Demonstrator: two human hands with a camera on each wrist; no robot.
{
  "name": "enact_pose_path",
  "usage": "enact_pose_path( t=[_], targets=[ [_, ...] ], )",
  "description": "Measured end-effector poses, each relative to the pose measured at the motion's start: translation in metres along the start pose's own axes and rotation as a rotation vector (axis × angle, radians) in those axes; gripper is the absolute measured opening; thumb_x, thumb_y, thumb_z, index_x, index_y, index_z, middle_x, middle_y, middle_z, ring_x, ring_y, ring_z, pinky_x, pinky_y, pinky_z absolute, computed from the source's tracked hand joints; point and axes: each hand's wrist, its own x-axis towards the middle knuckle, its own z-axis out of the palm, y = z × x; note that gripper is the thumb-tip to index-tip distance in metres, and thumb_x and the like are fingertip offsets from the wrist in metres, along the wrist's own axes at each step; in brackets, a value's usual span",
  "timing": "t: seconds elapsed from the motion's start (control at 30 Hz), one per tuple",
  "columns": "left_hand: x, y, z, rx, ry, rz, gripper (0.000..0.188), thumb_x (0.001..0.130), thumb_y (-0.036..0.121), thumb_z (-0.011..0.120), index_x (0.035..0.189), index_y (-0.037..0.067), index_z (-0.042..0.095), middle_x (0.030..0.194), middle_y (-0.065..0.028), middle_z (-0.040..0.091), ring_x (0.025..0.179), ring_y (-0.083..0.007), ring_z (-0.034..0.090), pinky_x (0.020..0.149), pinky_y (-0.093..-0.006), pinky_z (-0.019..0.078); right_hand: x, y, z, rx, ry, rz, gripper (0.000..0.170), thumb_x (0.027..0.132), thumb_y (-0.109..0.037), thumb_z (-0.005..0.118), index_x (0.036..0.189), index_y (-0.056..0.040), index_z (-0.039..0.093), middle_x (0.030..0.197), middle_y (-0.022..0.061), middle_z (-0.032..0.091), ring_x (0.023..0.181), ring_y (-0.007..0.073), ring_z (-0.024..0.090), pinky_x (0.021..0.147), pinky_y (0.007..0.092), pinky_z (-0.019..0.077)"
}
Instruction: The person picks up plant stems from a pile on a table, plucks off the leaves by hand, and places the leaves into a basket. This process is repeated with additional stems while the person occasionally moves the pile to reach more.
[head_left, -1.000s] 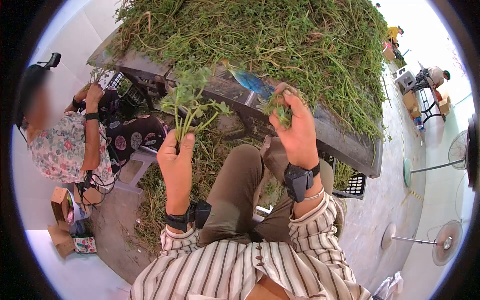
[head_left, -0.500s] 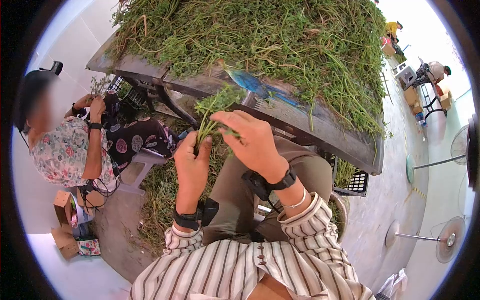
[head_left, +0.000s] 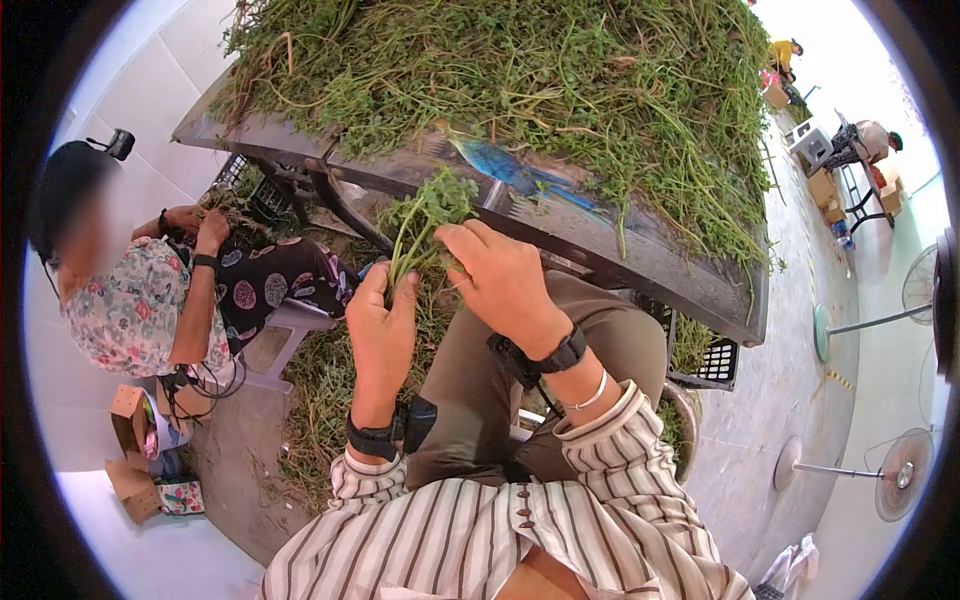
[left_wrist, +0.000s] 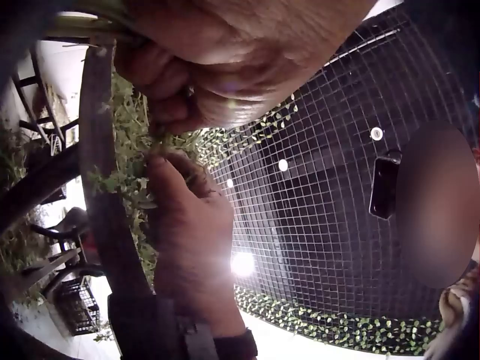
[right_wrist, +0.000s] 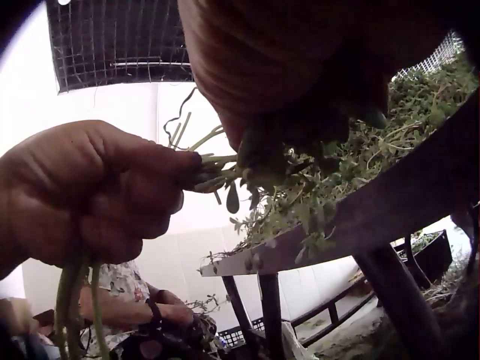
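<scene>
A small bunch of leafy green stems (head_left: pixel 440 200) stands upright in my left hand (head_left: pixel 385 335), pinched low on the stems between thumb and fingers. My right hand (head_left: pixel 505 285) is up against the bunch from the right, its fingers bent at the leaves. Seen from the right wrist, stems (right_wrist: pixel 214 166) run from the left hand's fingertips (right_wrist: pixel 187 161) into greens under the right hand (right_wrist: pixel 292 67). Longer stems (right_wrist: pixel 69 307) hang below the left fist. The right wrist view shows the right fingertips dark and largely hidden.
A large heap of green plants (head_left: pixel 500 70) covers the table (head_left: pixel 690 270) ahead. A blue feather-like piece (head_left: pixel 510 167) lies by its front edge. Cut greens (head_left: pixel 330 440) litter the floor. To the left sits another person (head_left: pixel 140 300) handling plants; a black crate (head_left: pixel 715 362) stands under the table.
My right hand has come down and left from the table edge to the bunch, and its fingers now work there. The left hand has shifted slightly right, still holding the stems.
</scene>
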Motion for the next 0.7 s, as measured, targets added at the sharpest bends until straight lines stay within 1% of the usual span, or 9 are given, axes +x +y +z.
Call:
enact_pose_path(
  t=[0.2, 0.3, 0.37, 0.4, 0.47, 0.5, 0.57, 0.63, 0.7],
  targets=[
    [-0.002, -0.004, -0.003, -0.037, -0.021, -0.009, 0.013, 0.088, 0.011, 0.053, 0.09, -0.001, 0.057, 0.072, 0.0029, 0.049, 0.067, -0.0053, 0.04, 0.06, -0.021, 0.0343, -0.002, -0.002, 0.004, 0.009, 0.012, -0.02, 0.024, 0.069, -0.009, 0.062, 0.088, -0.0074, 0.047, 0.079, 0.0093, 0.053, 0.069, 0.0295, 0.057, 0.054, 0.0368, 0.0454],
    [-0.002, -0.01, -0.002, -0.024, -0.017, 0.029, 0.014, 0.089, 0.013, 0.053, 0.09, 0.0, 0.057, 0.073, 0.0029, 0.051, 0.068, -0.005, 0.04, 0.061, -0.0205, 0.0343, -0.002, -0.001, 0.008, 0.044, -0.002, 0.017, 0.021, 0.069, -0.008, 0.061, 0.087, -0.0066, 0.05, 0.079, 0.012, 0.054, 0.069, 0.0314, 0.056, 0.055, 0.0373, 0.0455],
    [-0.003, -0.013, -0.003, -0.013, -0.012, 0.074, 0.014, 0.089, 0.014, 0.053, 0.091, 0.0, 0.058, 0.073, 0.0028, 0.051, 0.068, -0.0048, 0.041, 0.061, -0.0202, 0.0341, -0.001, 0.005, 0.016, 0.216, 0.257, -0.016, 0.019, 0.071, -0.005, 0.058, 0.089, -0.0052, 0.055, 0.075, 0.0076, 0.056, 0.063, 0.0256, 0.056, 0.054, 0.0331, 0.0445],
    [-0.004, -0.012, -0.005, -0.062, 0.021, 0.017, 0.015, 0.089, 0.014, 0.054, 0.091, 0.0, 0.058, 0.074, 0.002, 0.053, 0.069, -0.0047, 0.044, 0.061, -0.0197, 0.0358, 0.001, 0.011, 0.012, 0.215, 0.256, -0.016, 0.019, 0.071, -0.005, 0.058, 0.089, -0.0052, 0.055, 0.075, 0.0076, 0.056, 0.063, 0.0256, 0.056, 0.054, 0.0331, 0.0445],
    [-0.003, -0.016, -0.011, -0.113, 0.052, -0.041, 0.016, 0.089, 0.015, 0.054, 0.091, 0.0, 0.058, 0.075, 0.0013, 0.055, 0.069, -0.0046, 0.046, 0.061, -0.0193, 0.0375, 0.004, 0.029, -0.006, 0.594, 0.167, 0.523, 0.016, 0.076, -0.006, 0.055, 0.092, -0.0052, 0.059, 0.074, -0.0005, 0.055, 0.062, 0.0136, 0.052, 0.054, 0.0262, 0.0421],
    [-0.002, -0.021, -0.015, -0.099, 0.069, -0.042, 0.016, 0.089, 0.015, 0.054, 0.092, 0.0, 0.058, 0.077, 0.0, 0.057, 0.07, -0.0052, 0.05, 0.063, -0.0193, 0.0401, 0.005, 0.03, -0.014, 0.593, 0.167, 0.522, 0.016, 0.076, -0.006, 0.055, 0.092, -0.0052, 0.059, 0.074, -0.0005, 0.055, 0.062, 0.0136, 0.052, 0.054, 0.0262, 0.0421],
    [-0.003, -0.023, -0.018, -0.084, 0.094, -0.043, 0.017, 0.089, 0.016, 0.054, 0.092, 0.0, 0.059, 0.078, -0.0012, 0.059, 0.07, -0.0059, 0.053, 0.064, -0.0194, 0.0426, 0.008, 0.028, -0.027, 1.27, 0.331, 0.724, 0.013, 0.08, -0.009, 0.052, 0.092, -0.0043, 0.058, 0.076, -0.005, 0.051, 0.067, 0.006, 0.047, 0.057, 0.0215, 0.0394],
    [-0.004, -0.019, -0.017, -0.16, 0.112, -0.049, 0.014, 0.089, 0.013, 0.053, 0.089, 0.0, 0.058, 0.067, 0.0035, 0.047, 0.063, -0.0053, 0.037, 0.056, -0.0212, 0.0321, 0.008, 0.024, -0.028, 1.281, 0.309, 0.695, 0.013, 0.085, -0.012, 0.048, 0.093, -0.0069, 0.056, 0.078, -0.0014, 0.054, 0.062, 0.0082, 0.048, 0.052, 0.0214, 0.036],
    [-0.005, -0.021, -0.017, -0.164, 0.104, -0.061, 0.015, 0.089, 0.014, 0.053, 0.089, 0.0, 0.058, 0.068, 0.0033, 0.047, 0.063, -0.0054, 0.037, 0.056, -0.0212, 0.0324, 0.008, 0.018, -0.029, 1.413, 0.275, 0.687, 0.014, 0.085, -0.012, 0.047, 0.095, -0.0054, 0.054, 0.081, 0.0006, 0.053, 0.067, 0.0088, 0.049, 0.055, 0.0221, 0.037]
  ],
)
